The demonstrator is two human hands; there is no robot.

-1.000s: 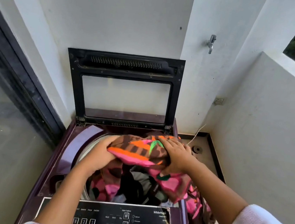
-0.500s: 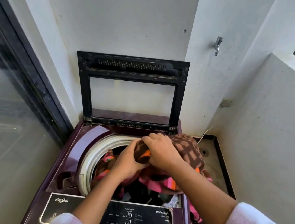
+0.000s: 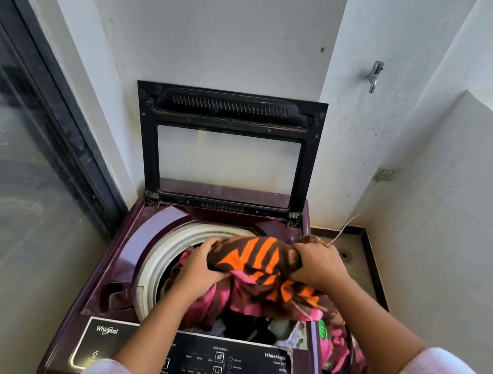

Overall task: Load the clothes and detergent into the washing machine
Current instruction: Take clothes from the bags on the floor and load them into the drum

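Over the mouth of the top-loading washing machine (image 3: pixel 117 261), the brown, orange and pink striped cloth (image 3: pixel 258 259) sits bunched between the left hand (image 3: pixel 199 269) at 9 o'clock and the right hand (image 3: pixel 319 267) at 3 o'clock, both sets of fingers curled into its folds, its tail hanging over the rim at 4 o'clock. It looks soft, limp and bulky, so I would gather that trailing end next. The control panel (image 3: pixel 249 368) reads "Whirlpool", "WhiteMagic" and "Water Level".
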